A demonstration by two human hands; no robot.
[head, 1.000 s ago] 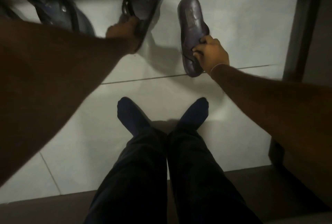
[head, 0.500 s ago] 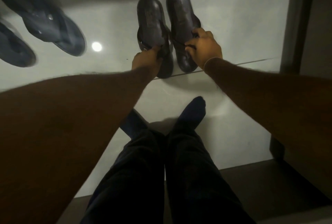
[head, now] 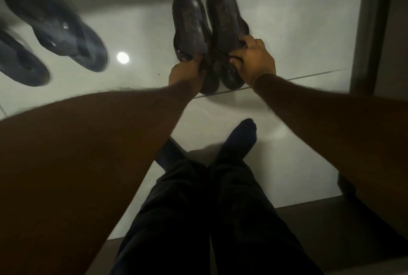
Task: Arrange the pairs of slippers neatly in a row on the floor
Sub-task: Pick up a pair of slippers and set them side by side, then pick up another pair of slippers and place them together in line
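Two dark slippers lie side by side on the pale tiled floor, toes towards me. My left hand (head: 186,73) grips the strap of the left dark slipper (head: 189,25). My right hand (head: 254,60) grips the strap of the right dark slipper (head: 225,16). The two touch along their inner edges. At the far left a second pair of blue-grey flip-flops lies askew: one flip-flop (head: 57,25) is angled, and the other flip-flop (head: 19,62) is cut off by the frame edge.
My legs in dark trousers and dark socks (head: 240,140) stretch out on the floor (head: 298,54) below the slippers. A dark vertical frame (head: 379,27) stands at the right. A bright lamp reflection (head: 123,57) shines on the tiles between the pairs. A dark step (head: 331,219) runs along the bottom.
One second ago the left slipper was lifted and apart from the right one. My left hand has brought it down beside the right slipper, and both now lie together.
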